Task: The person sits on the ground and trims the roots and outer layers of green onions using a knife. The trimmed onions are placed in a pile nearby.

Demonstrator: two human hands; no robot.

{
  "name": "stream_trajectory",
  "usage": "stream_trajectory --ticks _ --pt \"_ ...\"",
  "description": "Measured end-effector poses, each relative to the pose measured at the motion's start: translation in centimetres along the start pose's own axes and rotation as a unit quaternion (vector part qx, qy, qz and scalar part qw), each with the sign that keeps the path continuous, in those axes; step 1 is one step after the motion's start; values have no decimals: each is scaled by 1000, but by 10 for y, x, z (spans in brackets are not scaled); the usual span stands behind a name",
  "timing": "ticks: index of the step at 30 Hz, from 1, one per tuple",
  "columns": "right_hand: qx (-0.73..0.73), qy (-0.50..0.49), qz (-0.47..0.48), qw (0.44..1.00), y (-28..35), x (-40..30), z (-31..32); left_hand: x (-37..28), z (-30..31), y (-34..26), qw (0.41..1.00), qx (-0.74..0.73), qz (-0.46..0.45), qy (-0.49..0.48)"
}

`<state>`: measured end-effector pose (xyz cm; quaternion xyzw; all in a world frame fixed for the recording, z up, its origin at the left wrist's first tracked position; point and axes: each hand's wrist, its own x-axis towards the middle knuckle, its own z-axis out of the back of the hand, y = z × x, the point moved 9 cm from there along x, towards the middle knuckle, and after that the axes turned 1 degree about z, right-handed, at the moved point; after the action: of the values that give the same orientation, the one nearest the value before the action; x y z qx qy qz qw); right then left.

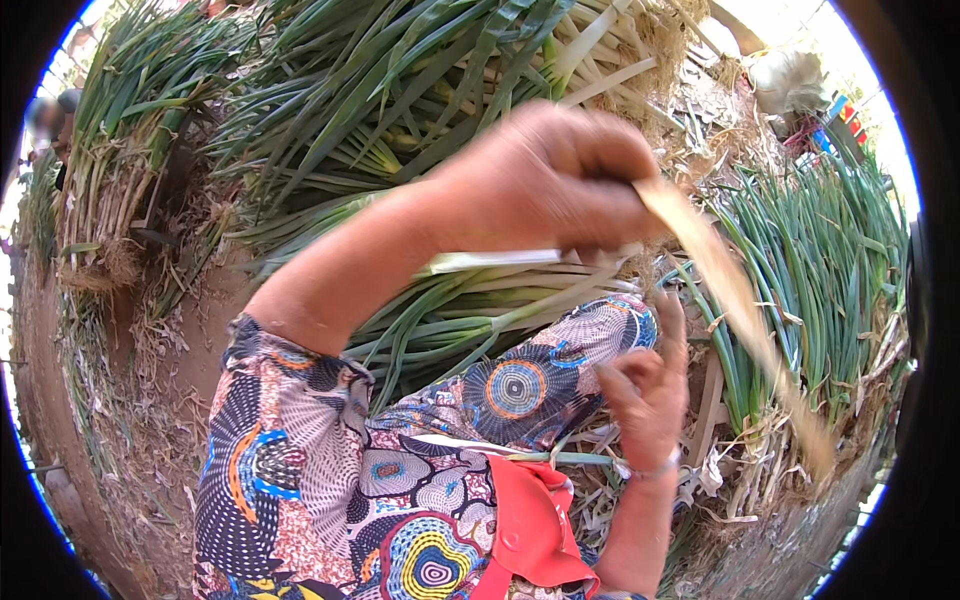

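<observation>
My left hand (585, 180), blurred, is raised over the green onions and grips one end of a tan, flat strip (720, 277), perhaps dried leaf or fibre. The strip slants down to the right, its far end blurred. Lower right, my right hand (649, 390) has its index finger extended and the others partly curled; nothing shows in it. It is beside my knee in patterned cloth (517, 382). Green onions (480, 315) with white stems lie between my left forearm and that knee. A large heap of green onions (360, 97) lies beyond my left arm.
Bundles of green onions stand at the right (817, 285) and upper left (127, 150). Dry peelings and roots (150, 442) litter the ground. A pale, bulging bag (787, 81) is at the upper right. Red cloth (529, 517) lies at my front. Another person (64, 124) is at the far left edge.
</observation>
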<state>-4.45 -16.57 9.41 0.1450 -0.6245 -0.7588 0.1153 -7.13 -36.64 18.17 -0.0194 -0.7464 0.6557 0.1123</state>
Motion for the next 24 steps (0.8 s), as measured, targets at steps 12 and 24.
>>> stream_trajectory --ticks 12,24 --pt "-18 -169 -128 977 -61 -153 198 -24 -82 154 964 249 47 78" --pt "-259 -552 -293 736 -67 -364 346 53 -166 135 956 276 -16 101"
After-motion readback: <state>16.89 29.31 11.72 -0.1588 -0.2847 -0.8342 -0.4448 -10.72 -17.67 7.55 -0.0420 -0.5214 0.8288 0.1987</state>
